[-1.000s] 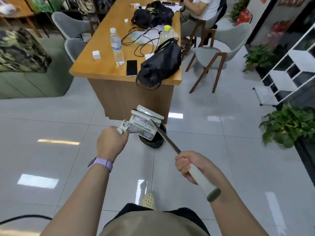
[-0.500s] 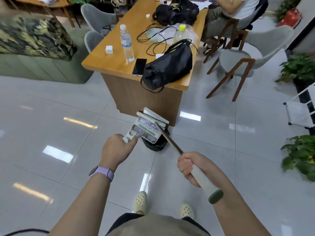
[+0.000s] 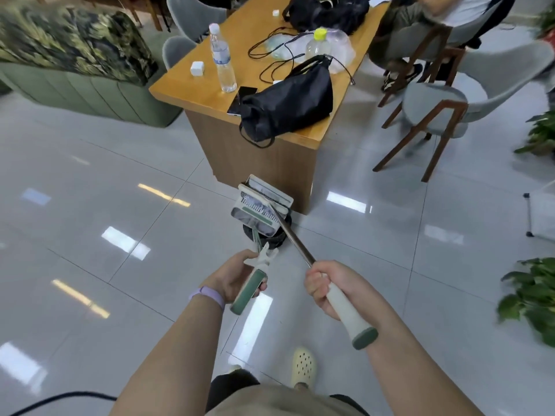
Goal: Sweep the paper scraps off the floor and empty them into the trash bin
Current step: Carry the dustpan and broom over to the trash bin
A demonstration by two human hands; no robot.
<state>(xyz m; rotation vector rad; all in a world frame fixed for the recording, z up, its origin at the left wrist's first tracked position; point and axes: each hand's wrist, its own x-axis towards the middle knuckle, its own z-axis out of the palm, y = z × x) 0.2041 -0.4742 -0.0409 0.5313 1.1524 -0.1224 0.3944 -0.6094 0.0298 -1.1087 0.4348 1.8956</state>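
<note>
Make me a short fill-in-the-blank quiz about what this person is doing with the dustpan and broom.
1. The left hand grips the handle of the ____.
2. The right hand grips the ____ handle.
3. The dustpan hangs over a black ____ beside the table.

Missing words: dustpan; broom; trash bin

Your left hand [image 3: 237,279] has turned over on the dustpan handle [image 3: 250,291]: a second ago its back faced up and hid the grip, now the green grip shows with your fingers [image 3: 262,287] curled under it. The dustpan [image 3: 257,210] has tipped steeper over the trash bin [image 3: 277,238]. Your view has swung left, bringing the bench [image 3: 210,94] closer to centre.
</note>
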